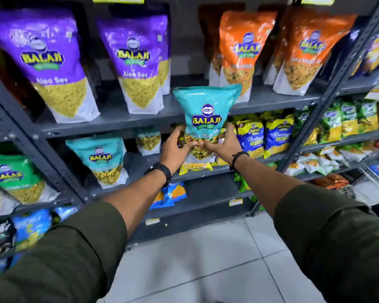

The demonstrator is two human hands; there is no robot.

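Observation:
A teal Balaji snack pouch (206,110) stands upright in front of the grey metal shelving, held between both hands. My left hand (175,149) grips its lower left side, thumb on the front. My right hand (222,145) grips the lower right side, thumb meeting the left thumb on the clear window. The pouch's bottom sits at the level of the middle shelf (197,171). Both forearms reach out from dark green sleeves.
Purple pouches (55,68) and orange pouches (243,53) stand on the upper shelf. Another teal pouch (101,158) and a green one (11,178) stand to the left on the middle shelf. Small yellow-blue packs (265,134) fill the right. Grey floor tiles (206,259) lie below.

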